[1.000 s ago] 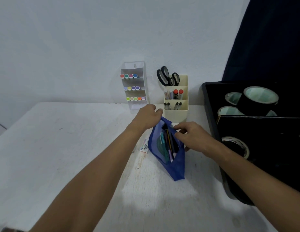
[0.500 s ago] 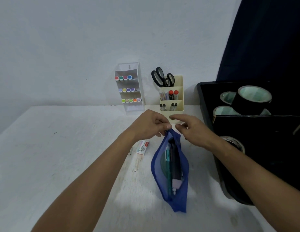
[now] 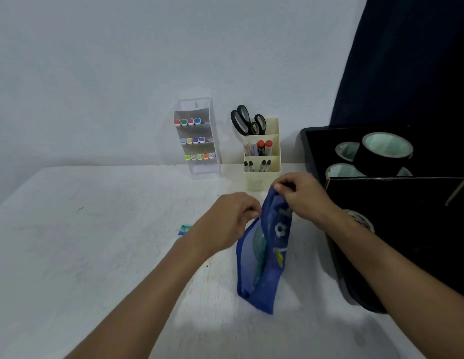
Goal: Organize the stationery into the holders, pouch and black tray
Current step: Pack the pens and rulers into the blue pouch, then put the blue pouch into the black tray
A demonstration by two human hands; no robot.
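A blue mesh pouch (image 3: 264,268) with stationery inside stands on the white table (image 3: 83,242), its far end lifted. My right hand (image 3: 301,196) pinches the pouch's top far corner. My left hand (image 3: 231,218) pinches the pouch's left edge near the opening, fingers curled. A small staple box (image 3: 184,230) lies on the table, partly hidden behind my left wrist. The clear holder (image 3: 197,138) with rows of coloured markers and the cream holder (image 3: 263,156) with scissors (image 3: 247,120) and pens stand at the wall. The black tray (image 3: 314,151) with tape rolls (image 3: 386,151) is on the right.
A black divider (image 3: 396,182) crosses the tray, with another tape roll (image 3: 359,218) in front of it. A dark curtain (image 3: 412,60) hangs at the right behind the tray. The white wall runs close behind the holders.
The pouch's mouth has been drawn nearly closed and its printed side turned up. My right hand took hold of the top corner; my left hand moved down along the edge.
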